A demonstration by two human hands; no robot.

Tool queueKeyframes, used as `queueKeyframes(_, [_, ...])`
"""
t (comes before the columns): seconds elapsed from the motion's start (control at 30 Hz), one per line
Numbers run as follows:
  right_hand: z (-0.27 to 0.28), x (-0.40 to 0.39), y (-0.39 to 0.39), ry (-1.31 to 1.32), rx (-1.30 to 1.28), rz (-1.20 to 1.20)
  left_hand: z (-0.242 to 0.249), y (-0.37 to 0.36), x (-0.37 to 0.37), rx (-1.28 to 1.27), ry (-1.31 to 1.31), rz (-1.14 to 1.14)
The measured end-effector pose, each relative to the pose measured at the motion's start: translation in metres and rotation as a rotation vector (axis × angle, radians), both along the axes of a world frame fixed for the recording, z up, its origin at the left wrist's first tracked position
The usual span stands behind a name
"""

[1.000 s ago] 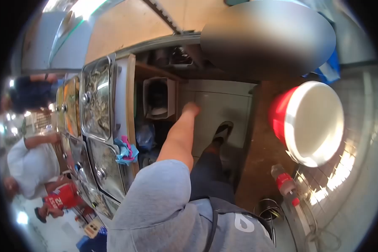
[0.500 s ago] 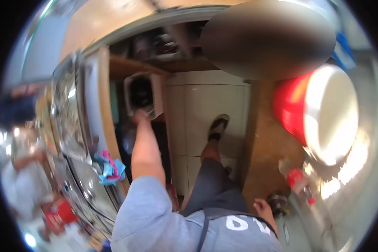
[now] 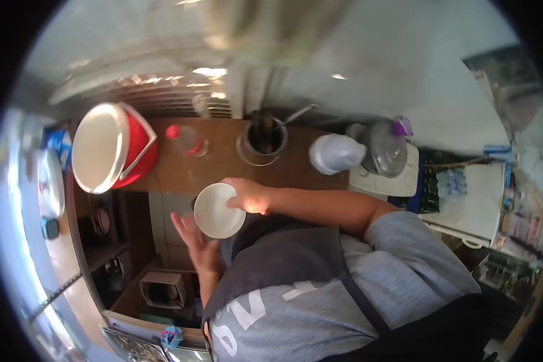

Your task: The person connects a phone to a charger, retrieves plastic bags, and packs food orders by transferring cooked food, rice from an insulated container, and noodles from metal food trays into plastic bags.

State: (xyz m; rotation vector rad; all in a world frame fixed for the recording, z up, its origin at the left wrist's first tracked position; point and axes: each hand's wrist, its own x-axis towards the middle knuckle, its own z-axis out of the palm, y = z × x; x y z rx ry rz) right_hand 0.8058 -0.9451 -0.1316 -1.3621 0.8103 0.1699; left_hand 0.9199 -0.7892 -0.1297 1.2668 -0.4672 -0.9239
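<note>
A white bowl (image 3: pixel 214 211) is tilted in my right hand (image 3: pixel 246 196), its inside facing the camera. My fingers and thumb grip its right edge. My left hand (image 3: pixel 198 246) is just left of and below the bowl, with fingers spread and nothing visible in it. Above the hands, a dark pot or cup (image 3: pixel 265 140) with a long handle stands on the brown wooden surface (image 3: pixel 181 172). Beside it on the left is a clear bottle with a red cap and label (image 3: pixel 189 140).
A red bucket with a white lid (image 3: pixel 102 148) is at the left end of the surface. A white bag-like item (image 3: pixel 336 154) and a grey lidded container (image 3: pixel 386 149) are on the right. Below left, a light box (image 3: pixel 164 289) lies inside an open compartment.
The view has swung right, towards the wooden surface. My left hand has left the light box and is now spread open. The white bowl now shows in my right hand.
</note>
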Motion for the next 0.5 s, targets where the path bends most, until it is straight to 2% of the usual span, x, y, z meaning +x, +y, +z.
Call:
queueKeyframes(0.03, [0.003, -0.025, -0.003, -0.01, -0.002, -0.027, 0.01, -0.011, -0.018, -0.002, -0.01, -0.027])
queueKeyframes(0.1, [0.009, -0.066, 0.003, -0.176, -0.021, -0.211, 0.042, -0.024, -0.047, 0.103, 0.675, 0.003])
queueKeyframes(0.13, [-0.007, -0.089, 0.008, -0.231, -0.389, -0.156, 0.041, -0.033, -0.064, 0.202, 0.49, -0.181])
queueKeyframes(0.17, [0.019, -0.108, -0.001, -0.235, -0.231, -0.02, 0.031, -0.038, -0.07, 0.369, 0.286, -0.349])
queueKeyframes(0.2, [0.042, -0.134, -0.018, -0.241, -0.077, 0.119, 0.029, -0.04, -0.087, 0.43, 0.329, -0.291])
queueKeyframes(0.27, [0.038, -0.177, -0.041, -0.164, -0.767, 0.309, 0.035, -0.045, -0.108, 0.486, 0.37, -0.222])
queueKeyframes(0.33, [0.047, -0.22, -0.062, 0.193, -1.239, 0.229, 0.031, -0.042, -0.116, 0.426, 0.429, -0.028])
queueKeyframes(0.37, [0.03, -0.242, -0.071, 0.364, -1.352, 0.254, 0.032, -0.042, -0.117, 0.419, 0.422, -0.011])
queueKeyframes(0.4, [0.019, -0.256, -0.083, 0.477, -1.155, 0.283, 0.033, -0.04, -0.117, 0.418, 0.407, 0.018])
queueKeyframes(0.47, [0.009, -0.271, -0.107, 0.571, -1.001, 0.413, 0.034, -0.037, -0.119, 0.386, 0.386, 0.05])
queueKeyframes(0.5, [0.01, -0.276, -0.114, 0.555, -1.009, 0.422, 0.036, -0.036, -0.121, 0.382, 0.38, 0.067])
